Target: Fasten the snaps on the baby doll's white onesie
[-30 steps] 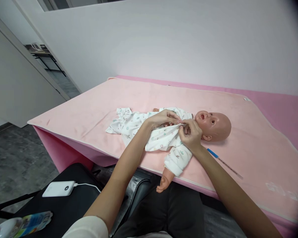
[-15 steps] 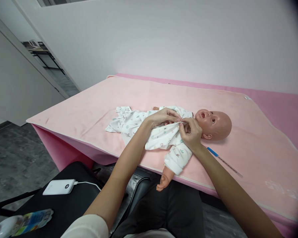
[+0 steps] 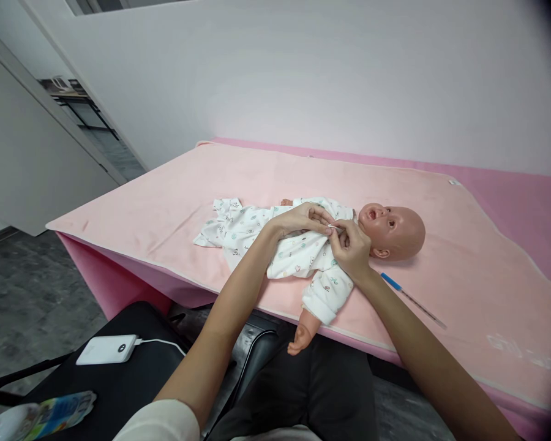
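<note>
Doll (image 3: 397,234): on its back on the pale pink blanket (image 3: 257,174), head toward the right
Garment (image 3: 296,257): white, printed, on the doll's body, its front under both hands
Left hand (image 3: 305,219): fingertips pinching the garment's front
Right hand (image 3: 352,248): thumb and fingers gripping cloth there, fingertips close to the left's
Change: white strip between fingertips plainer than a second ago; doll and pen (image 3: 413,300) unmoved

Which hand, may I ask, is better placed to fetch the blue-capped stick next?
Probably the right hand: the blue-capped stick lies beside its forearm, farther from the left hand. Both hands are at the doll's garment.
</note>
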